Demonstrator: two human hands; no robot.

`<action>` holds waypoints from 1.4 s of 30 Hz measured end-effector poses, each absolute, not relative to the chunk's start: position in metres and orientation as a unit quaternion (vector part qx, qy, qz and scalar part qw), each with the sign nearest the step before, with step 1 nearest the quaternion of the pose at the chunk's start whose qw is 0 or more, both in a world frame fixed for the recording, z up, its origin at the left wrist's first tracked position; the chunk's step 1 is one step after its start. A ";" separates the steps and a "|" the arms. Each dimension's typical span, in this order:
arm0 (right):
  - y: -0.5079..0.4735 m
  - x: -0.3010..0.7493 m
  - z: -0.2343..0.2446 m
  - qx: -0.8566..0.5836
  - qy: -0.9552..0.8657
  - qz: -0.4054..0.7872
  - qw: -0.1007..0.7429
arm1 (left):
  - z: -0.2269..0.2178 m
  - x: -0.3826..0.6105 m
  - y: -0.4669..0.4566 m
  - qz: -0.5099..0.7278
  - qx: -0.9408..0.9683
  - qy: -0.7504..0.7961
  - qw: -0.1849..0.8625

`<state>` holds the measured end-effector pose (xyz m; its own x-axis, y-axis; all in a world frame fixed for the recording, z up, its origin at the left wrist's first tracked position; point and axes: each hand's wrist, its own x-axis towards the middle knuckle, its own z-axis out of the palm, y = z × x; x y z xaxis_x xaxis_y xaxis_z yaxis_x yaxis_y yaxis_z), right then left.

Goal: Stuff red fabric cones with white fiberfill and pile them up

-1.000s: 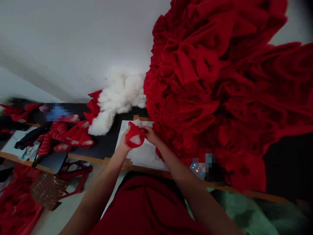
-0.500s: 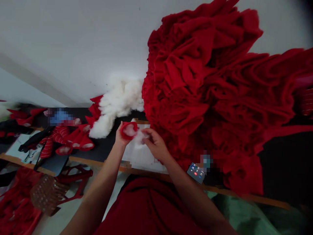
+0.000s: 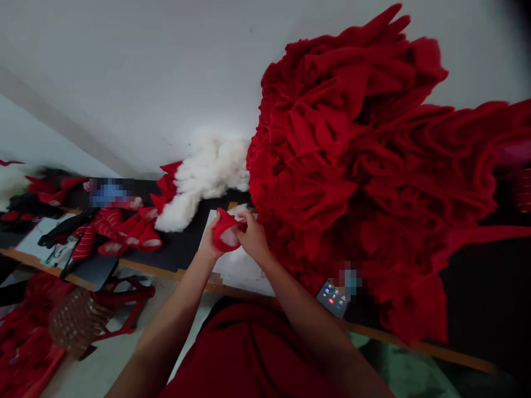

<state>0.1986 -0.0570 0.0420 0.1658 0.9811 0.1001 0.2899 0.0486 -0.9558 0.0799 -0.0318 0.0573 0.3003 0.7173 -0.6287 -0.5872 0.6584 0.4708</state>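
A small red fabric pouch (image 3: 224, 222), its mouth tilted toward me, is wrapped in the fingers of my left hand (image 3: 211, 242). White stuffing (image 3: 229, 237) shows inside the mouth. My right hand (image 3: 254, 239) is closed at the pouch's right rim, fingers bent over the edge; whether stuffing is pinched in them I cannot tell. Beneath both hands lies a white sheet (image 3: 244, 273) on the dark table. A loose heap of white fibre filling (image 3: 211, 168) rests just beyond, against the wall.
A tall pile of red fabric pieces (image 3: 315, 127) rises at my right. A lit phone (image 3: 332, 298) lies near the table's front edge. To the left are several stuffed red pieces (image 3: 141, 235) and striped ones (image 3: 107, 223). A red-framed chair (image 3: 133, 304) stands at lower left.
My right hand has moved from beside the pouch, where it held a tuft of white stuffing, to the pouch's rim. The pouch has turned and its mouth now faces lower right.
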 end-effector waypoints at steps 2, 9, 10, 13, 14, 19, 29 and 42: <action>-0.056 0.199 0.039 -0.588 -0.540 0.372 0.474 | 0.060 0.075 -0.038 0.422 0.100 0.442 0.785; -0.054 0.190 0.031 -0.577 -0.482 0.393 0.529 | 0.065 0.072 -0.065 0.493 0.400 0.526 0.566; -0.054 0.187 0.031 -0.566 -0.481 0.397 0.539 | 0.064 0.073 -0.066 0.497 0.428 0.550 0.517; -0.060 0.182 0.030 -0.539 -0.487 0.389 0.567 | 0.059 0.074 -0.066 0.504 0.472 0.597 0.408; -0.063 0.181 0.029 -0.538 -0.486 0.384 0.571 | 0.057 0.074 -0.066 0.503 0.482 0.603 0.388; -0.073 0.181 0.016 -0.547 -0.429 0.434 0.572 | 0.048 0.073 -0.072 0.485 0.514 0.607 0.362; -0.086 0.196 0.012 -0.549 -0.389 0.443 0.593 | 0.058 0.080 -0.085 0.431 0.521 0.584 0.449; -0.102 0.215 0.024 -0.583 -0.414 0.393 0.578 | 0.053 0.102 -0.108 0.415 0.582 0.619 0.325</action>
<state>0.2152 -0.1022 0.0241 0.3479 0.9373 0.0206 0.0289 0.0112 -0.9995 0.1021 -0.1082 0.0525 -0.1100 0.9907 0.0806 0.4508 -0.0226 0.8923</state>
